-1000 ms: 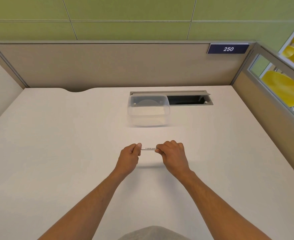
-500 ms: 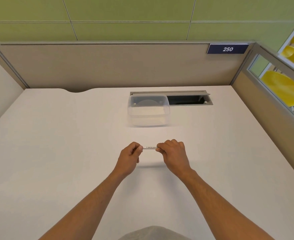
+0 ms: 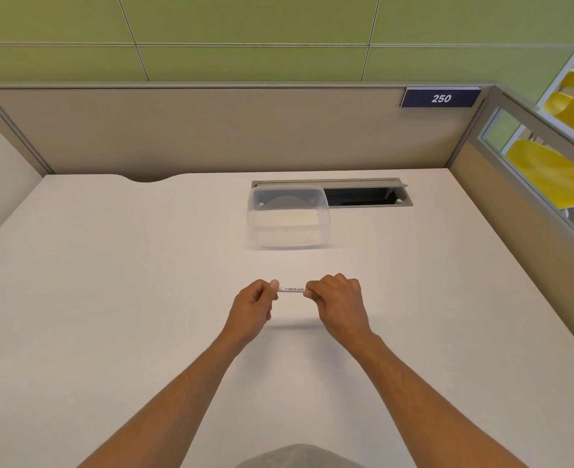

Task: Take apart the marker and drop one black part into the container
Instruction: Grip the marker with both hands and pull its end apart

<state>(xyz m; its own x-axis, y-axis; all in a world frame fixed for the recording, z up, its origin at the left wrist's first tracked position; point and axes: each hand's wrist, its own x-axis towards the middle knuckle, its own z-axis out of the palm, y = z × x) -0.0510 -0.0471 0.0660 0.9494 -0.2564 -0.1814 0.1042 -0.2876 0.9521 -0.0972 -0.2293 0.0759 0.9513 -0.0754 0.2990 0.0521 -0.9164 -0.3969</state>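
The left hand (image 3: 252,307) and the right hand (image 3: 338,304) each pinch one end of the white marker (image 3: 291,289), fingers curled tight, holding it level above the white desk (image 3: 110,298). The clear container (image 3: 288,216) sits at 12 o'clock from the hands, well apart, by a dark slot (image 3: 363,196) under a tan wall.

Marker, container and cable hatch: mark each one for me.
marker (image 3: 291,289): head view, white barrel showing between the two hands.
container (image 3: 287,236): head view, clear front wall.
cable hatch (image 3: 360,197): head view, dark opening beside the container.
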